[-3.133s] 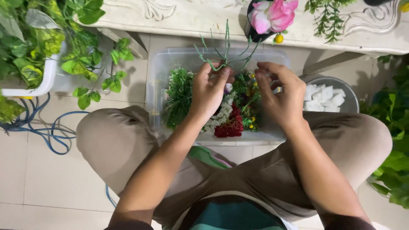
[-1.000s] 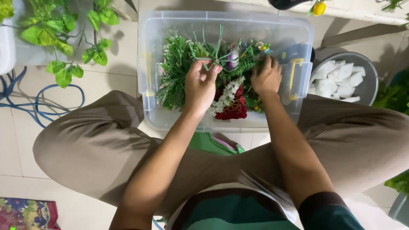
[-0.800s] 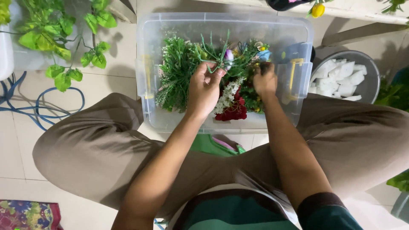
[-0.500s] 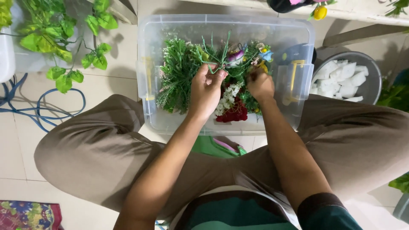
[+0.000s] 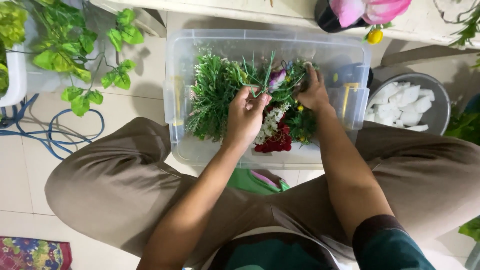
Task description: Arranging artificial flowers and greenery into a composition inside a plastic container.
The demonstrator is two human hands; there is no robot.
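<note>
Your left hand point(image 5: 246, 114) is pinched shut on a thin green sprig point(image 5: 257, 75) above the clear plastic bin point(image 5: 187, 150). Right hand point(image 5: 314, 92) is buried in the foliage point(image 5: 215, 92); can't tell its grip. The sprig looks light, floppy and snag-prone, so hold it low on the stem.

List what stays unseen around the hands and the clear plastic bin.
- Head view: the right hand fingertips are buried in foliage; its grasp is unclear.
- The clear plastic bin floor is hidden by greenery.
- The pink flower is cut off by the top edge.
- The left hand pinches a thin green stem whose lower end is hidden.
</note>
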